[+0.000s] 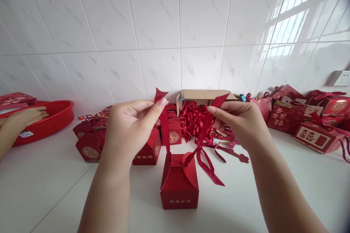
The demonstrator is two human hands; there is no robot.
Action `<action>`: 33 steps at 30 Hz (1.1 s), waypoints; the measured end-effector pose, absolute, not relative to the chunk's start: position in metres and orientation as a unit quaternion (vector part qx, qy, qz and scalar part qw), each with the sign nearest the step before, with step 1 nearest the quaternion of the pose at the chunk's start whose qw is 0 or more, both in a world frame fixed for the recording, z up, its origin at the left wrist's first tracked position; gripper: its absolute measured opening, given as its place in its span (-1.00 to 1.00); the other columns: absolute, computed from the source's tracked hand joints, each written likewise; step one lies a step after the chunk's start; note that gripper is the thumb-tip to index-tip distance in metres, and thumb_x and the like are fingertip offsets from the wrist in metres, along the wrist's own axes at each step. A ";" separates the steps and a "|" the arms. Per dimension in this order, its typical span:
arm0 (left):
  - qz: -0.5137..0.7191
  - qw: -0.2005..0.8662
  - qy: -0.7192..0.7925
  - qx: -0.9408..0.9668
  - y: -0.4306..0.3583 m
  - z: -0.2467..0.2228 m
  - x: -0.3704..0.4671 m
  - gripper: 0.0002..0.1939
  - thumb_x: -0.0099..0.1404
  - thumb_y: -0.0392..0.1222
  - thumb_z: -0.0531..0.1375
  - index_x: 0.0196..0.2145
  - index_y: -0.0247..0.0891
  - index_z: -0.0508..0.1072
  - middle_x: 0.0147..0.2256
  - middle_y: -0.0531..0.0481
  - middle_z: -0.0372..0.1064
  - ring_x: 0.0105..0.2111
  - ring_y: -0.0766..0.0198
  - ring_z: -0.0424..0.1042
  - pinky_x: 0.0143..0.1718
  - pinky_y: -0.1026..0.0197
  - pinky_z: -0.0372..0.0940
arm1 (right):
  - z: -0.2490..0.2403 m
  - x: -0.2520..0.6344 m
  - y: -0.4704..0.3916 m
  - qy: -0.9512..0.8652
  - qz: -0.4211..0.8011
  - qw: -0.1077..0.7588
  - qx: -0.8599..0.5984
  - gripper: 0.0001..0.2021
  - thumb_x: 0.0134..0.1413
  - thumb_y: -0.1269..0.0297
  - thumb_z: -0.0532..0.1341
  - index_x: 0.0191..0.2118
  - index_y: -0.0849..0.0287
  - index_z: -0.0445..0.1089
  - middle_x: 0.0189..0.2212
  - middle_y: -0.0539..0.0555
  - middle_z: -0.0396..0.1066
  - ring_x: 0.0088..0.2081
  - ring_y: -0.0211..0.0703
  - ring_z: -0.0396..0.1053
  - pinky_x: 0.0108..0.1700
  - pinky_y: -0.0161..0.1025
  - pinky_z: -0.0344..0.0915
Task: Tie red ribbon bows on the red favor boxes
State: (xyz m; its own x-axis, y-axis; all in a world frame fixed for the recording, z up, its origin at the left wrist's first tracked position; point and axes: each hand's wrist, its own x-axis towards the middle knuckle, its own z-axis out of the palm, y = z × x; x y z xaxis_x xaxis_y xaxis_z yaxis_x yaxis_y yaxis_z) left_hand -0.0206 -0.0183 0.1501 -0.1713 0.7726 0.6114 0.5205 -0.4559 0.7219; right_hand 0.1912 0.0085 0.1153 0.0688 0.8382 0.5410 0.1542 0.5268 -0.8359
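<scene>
A small red gift box (179, 185) with gold lettering stands on the white counter in front of me. Its curved top flaps lean inward, and red ribbon runs up from them on both sides. Between thumb and fingers, my left hand (131, 127) pinches one ribbon end (164, 127), raised above the box's left side. The ribbon end on the right (207, 125) is pinched by my right hand (240, 122) at about the same height. A looser ribbon loop and tail (209, 169) hang at the box's right, beside the flap.
Behind the box, a cardboard carton (207, 94) holds a heap of red ribbons (191, 118). Finished-looking red boxes (91, 147) stand at left, more boxes and bags (314, 134) at right. Another person's hand (26, 120) reaches into a red plastic basin (61, 116). A tiled wall closes the back.
</scene>
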 end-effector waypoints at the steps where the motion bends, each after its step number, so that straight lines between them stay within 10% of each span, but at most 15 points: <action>1: 0.583 0.103 0.506 0.627 -0.018 0.150 -0.020 -0.64 0.10 0.02 0.25 -0.70 -0.22 0.37 -0.72 0.12 0.13 -0.68 0.39 0.14 -0.66 0.30 0.03 | 0.115 0.190 0.009 -0.619 0.298 0.615 -0.386 -0.73 -0.13 0.09 0.39 -0.57 0.21 0.47 -0.68 0.01 0.41 -0.64 -0.28 0.34 -0.63 -0.37 0.31; 7: 0.627 0.094 0.489 0.599 -0.017 0.149 -0.019 -0.67 0.09 0.01 0.27 -0.67 -0.23 0.38 -0.69 0.12 0.12 -0.64 0.39 0.17 -0.61 0.31 0.14 | 0.113 0.187 0.008 -0.599 0.349 0.654 -0.303 -0.82 -0.02 0.16 0.34 -0.38 0.17 0.54 -0.49 0.03 0.51 -0.43 -0.21 0.50 -0.32 -0.27 0.51; 33: 0.695 0.306 0.304 0.576 -0.001 0.138 -0.013 -0.89 0.06 -0.21 0.36 -0.40 -0.21 0.55 -0.49 0.11 0.43 -0.51 0.45 0.33 -0.47 0.40 0.25 | 0.116 0.188 0.007 -0.562 0.341 0.717 -0.232 -0.93 0.04 0.26 0.32 -0.43 0.05 0.53 -0.49 -0.07 0.45 -0.45 -0.37 0.37 -0.43 -0.43 0.35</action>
State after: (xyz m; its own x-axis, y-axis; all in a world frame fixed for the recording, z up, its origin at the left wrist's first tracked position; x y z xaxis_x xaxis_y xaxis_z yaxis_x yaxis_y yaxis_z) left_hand -0.0128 -0.0005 0.1381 -0.1498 0.7750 0.6140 -0.0761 -0.6282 0.7743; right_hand 0.1882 0.0069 0.1158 0.1365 0.7496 0.6476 -0.2290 0.6599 -0.7156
